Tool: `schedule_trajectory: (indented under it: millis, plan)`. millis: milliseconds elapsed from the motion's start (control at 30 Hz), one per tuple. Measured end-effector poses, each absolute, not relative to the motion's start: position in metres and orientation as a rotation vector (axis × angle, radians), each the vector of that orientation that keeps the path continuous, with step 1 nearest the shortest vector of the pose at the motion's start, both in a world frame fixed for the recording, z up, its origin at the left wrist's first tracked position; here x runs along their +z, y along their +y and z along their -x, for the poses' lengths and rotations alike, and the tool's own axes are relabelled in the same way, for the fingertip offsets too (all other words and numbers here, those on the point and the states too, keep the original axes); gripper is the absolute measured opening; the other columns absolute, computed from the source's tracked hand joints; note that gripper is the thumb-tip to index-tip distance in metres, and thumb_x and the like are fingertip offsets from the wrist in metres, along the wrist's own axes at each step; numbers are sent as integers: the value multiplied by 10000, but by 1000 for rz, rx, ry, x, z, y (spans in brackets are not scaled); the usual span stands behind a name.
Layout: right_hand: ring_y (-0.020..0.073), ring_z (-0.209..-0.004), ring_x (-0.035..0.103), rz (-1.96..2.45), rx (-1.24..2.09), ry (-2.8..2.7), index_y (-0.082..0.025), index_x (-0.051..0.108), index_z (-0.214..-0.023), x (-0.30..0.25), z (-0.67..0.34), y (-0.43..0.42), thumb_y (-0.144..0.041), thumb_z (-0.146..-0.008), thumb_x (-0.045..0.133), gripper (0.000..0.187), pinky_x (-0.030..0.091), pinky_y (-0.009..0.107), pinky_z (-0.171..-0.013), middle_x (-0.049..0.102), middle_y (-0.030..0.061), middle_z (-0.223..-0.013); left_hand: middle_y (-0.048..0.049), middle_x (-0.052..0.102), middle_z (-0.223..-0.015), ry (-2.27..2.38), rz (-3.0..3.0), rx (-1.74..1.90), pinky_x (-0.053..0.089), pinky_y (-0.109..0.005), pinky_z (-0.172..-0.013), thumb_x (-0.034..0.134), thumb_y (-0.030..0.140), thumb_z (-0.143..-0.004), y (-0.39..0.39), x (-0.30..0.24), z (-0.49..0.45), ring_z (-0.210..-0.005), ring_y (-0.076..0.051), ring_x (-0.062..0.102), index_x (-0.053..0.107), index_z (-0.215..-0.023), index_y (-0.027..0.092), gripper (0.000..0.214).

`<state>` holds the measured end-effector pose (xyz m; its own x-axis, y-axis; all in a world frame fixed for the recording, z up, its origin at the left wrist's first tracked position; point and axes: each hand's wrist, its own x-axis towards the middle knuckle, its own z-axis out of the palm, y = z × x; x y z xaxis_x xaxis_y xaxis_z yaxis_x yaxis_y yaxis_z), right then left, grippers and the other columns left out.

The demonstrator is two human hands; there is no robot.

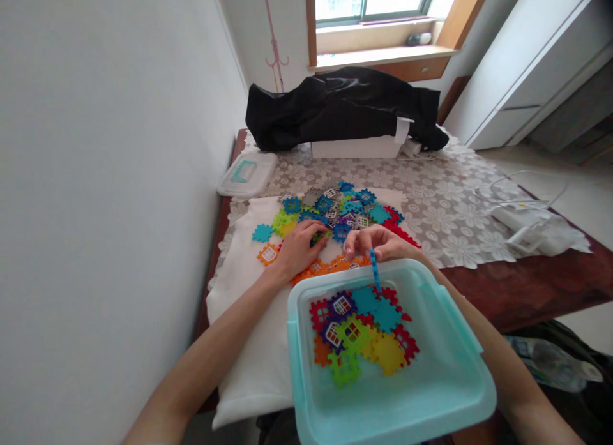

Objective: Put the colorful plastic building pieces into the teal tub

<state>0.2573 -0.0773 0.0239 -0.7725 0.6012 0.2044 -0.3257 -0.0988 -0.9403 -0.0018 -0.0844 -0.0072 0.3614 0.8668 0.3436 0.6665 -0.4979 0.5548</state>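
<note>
My right hand [378,242] pinches a blue interlocking building tile [375,272], seen edge-on, above the far rim of a mint-green plastic tub [450,375]. In the tub lie several loose tiles in red, purple, light blue, orange, lime green and yellow, some with white window inserts, such as a yellow tile [387,351]. Across the rim my left hand [302,244] rests at the near side of a tile pile, its fingers curled round a green tile [322,235] that they partly hide. The pile holds blue tiles [341,232], grey, lime, red and orange ones.
A white cloth [256,343] lies under the pile on a lace-covered table [450,202]. A clear lid [248,174] is at the back left. Black sheeting [345,110] covers a white box behind. White bagged items [531,225] sit at right; a plastic bottle [560,365] is lower right.
</note>
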Motion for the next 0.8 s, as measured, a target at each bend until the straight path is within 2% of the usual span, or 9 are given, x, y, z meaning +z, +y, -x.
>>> schedule_trajectory:
  millis: [200, 267, 367, 467, 567, 700, 800]
  plan:
    - [270, -1004, 720, 267, 2064, -1677, -201, 677, -659, 28, -259, -78, -594, -791, 848, 448, 588, 431, -889, 757, 115, -1082, -70, 733, -1255, 1325, -2329, 890, 546, -410, -1097, 602, 260, -1018, -83, -8, 2, -1193, -211, 682, 730, -1084, 221, 149]
    - [276, -1009, 717, 270, 2078, -1700, -203, 717, -687, 29, -258, -78, -618, -798, 830, 444, 581, 447, -920, 760, 117, -1100, -75, 728, -1290, 1355, -2354, 889, 494, -455, -1176, 626, 257, -1002, -82, -8, 1, -1258, -228, 656, 729, -1096, 219, 145]
    - [249, -980, 714, 263, 2001, -1658, -199, 754, -777, 28, -252, -76, -622, -842, 791, 429, 570, 418, -933, 758, 101, -1059, -91, 685, -1413, 1483, -2386, 817, 344, -557, -1292, 646, 287, -990, -83, -8, 1, -1386, -276, 587, 713, -1198, 220, 229]
    - [202, -928, 692, 442, 1733, -1628, -197, 765, -883, 20, -245, -71, -559, -914, 748, 364, 551, 346, -899, 747, 67, -977, -81, 669, -1455, 1504, -2403, 750, 309, -551, -1310, 619, 295, -1006, -83, -8, 1, -1390, -268, 593, 685, -1277, 226, 287]
    - [196, -917, 673, 754, 1388, -1760, -202, 763, -992, 7, -241, -63, -483, -959, 713, 287, 543, 321, -851, 744, 53, -979, -60, 716, -1382, 1425, -2406, 765, 430, -475, -1231, 601, 246, -1009, -82, -10, 2, -1314, -240, 644, 686, -1264, 226, 270]
    - [251, -1056, 676, 942, 868, -2099, -204, 753, -1133, -8, -238, -59, -360, -970, 688, 234, 548, 403, -964, 741, 92, -1118, -57, 736, -1329, 1363, -2395, 810, 505, -437, -1140, 604, 203, -999, -81, -12, 2, -1259, -232, 672, 697, -1235, 228, 256]
    - [287, -1180, 647, 974, 602, -2296, -214, 717, -1276, -16, -236, -60, -321, -974, 683, 323, 523, 467, -1064, 704, 120, -1229, -56, 746, -1289, 1334, -2381, 832, 516, -429, -1125, 604, 185, -995, -81, -11, 2, -1228, -225, 681, 703, -1207, 223, 237]
